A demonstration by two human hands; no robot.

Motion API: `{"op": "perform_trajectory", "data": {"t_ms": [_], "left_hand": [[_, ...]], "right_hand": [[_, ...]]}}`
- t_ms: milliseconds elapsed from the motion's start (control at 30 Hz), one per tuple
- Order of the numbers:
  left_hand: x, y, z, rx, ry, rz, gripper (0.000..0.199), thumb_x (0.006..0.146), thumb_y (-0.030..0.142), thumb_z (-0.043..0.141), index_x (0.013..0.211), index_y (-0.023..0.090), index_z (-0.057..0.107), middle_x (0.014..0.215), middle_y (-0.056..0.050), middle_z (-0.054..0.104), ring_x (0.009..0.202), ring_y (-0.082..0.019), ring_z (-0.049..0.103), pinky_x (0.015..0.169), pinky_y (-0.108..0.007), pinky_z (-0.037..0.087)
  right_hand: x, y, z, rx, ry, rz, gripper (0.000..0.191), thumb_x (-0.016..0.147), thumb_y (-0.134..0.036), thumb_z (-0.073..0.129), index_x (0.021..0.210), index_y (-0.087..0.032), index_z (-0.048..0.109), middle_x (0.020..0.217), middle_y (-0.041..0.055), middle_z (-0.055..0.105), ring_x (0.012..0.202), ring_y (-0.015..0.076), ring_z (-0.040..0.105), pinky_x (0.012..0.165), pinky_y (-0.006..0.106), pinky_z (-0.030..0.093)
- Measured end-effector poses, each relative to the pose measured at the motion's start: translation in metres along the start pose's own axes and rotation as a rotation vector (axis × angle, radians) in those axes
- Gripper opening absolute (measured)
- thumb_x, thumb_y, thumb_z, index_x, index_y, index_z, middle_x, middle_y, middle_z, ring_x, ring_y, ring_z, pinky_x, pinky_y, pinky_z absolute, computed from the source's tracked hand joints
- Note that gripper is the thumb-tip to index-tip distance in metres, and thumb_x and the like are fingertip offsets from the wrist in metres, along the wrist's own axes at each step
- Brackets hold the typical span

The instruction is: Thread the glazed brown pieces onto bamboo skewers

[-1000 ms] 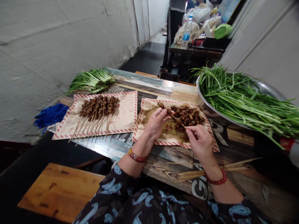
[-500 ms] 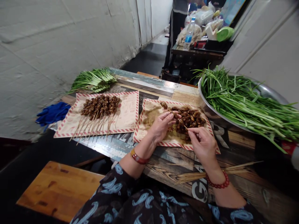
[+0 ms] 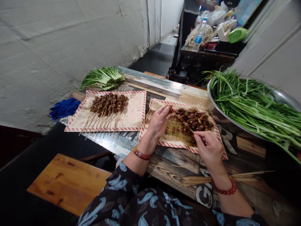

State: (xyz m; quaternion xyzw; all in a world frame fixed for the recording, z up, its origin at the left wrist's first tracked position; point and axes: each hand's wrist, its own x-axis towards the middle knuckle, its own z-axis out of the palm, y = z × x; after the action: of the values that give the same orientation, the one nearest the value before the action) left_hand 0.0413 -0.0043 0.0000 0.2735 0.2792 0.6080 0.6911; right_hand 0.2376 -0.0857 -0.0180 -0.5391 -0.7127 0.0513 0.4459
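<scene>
Between my hands a thin wooden skewer (image 3: 192, 130) slants over a pile of glossy brown pieces (image 3: 195, 118) that look like silkworm pupae. My right hand (image 3: 209, 146) pinches the skewer's near end. Closed at its far end, my left hand (image 3: 160, 122) has its thumb and fingertips on a brown pupa (image 3: 171, 109), partly covered by the fingers. The pile lies on a paper sheet (image 3: 160, 103) with a red-striped border, its middle stained with oil. On a second striped sheet (image 3: 137, 110) to the left, filled skewers (image 3: 109, 104) lie side by side, sticks toward me.
Bare skewers (image 3: 196, 180) lie by my right forearm. A metal basin (image 3: 215, 108) of long green chives stands right; a cut green bunch (image 3: 102, 78) lies back left near blue gloves (image 3: 64, 108). A wooden stool (image 3: 68, 183) is below left. A person stands beyond, beside a cluttered table (image 3: 207, 53).
The view has shifted, so the scene sits further right. My left fingers have closed over the pupa at the skewer's far end, which showed beyond them before. My right hand keeps its pinch.
</scene>
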Motion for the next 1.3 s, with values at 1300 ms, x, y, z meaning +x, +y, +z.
{"op": "perform_trajectory", "data": {"t_ms": [1300], "left_hand": [[-0.009, -0.014, 0.004, 0.075, 0.036, -0.038, 0.042, 0.055, 0.046, 0.084, 0.077, 0.013, 0.069, 0.082, -0.004, 0.066, 0.079, -0.012, 0.055, 0.076, -0.025, 0.038]], "right_hand": [[-0.01, 0.006, -0.007, -0.106, -0.09, -0.018, 0.032, 0.092, -0.044, 0.054, 0.088, -0.017, 0.07, 0.08, 0.006, 0.071, 0.064, 0.0165, 0.062, 0.066, 0.03, 0.048]]}}
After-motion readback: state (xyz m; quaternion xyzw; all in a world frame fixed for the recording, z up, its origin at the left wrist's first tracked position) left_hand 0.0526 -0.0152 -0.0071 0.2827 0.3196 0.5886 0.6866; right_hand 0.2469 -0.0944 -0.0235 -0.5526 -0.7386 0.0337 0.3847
